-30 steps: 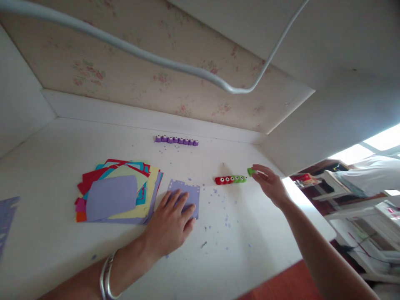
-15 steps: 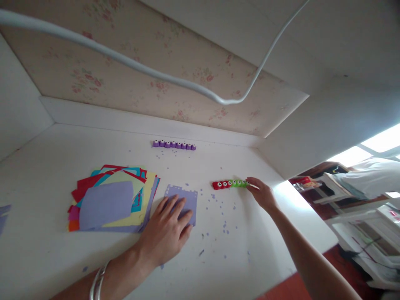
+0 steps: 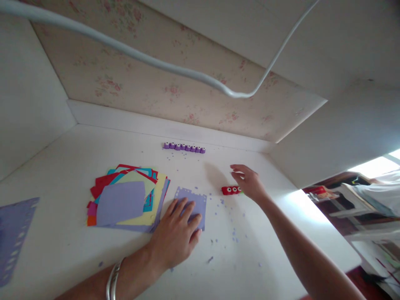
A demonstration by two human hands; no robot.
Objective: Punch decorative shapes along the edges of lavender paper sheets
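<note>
Here, red punches run sideways, far end hidden by right hand, the nearer one, fingers loosely parted, seemingly empty; left hand spread on purple sheet, left of row.

The light was soft and rather dim, and it came mostly from the bright window at the right edge, where the glass was washed out to white. A strong glare lay on the right part of the counter, near its edge. The right arm and its hand threw soft shadows on the white surface, and the upper corners looked grey and dark. The punched holes and small scraps were a little soft, without fine detail. Straight lines leaned and stretched toward the sides, as with a wide lens.
</note>
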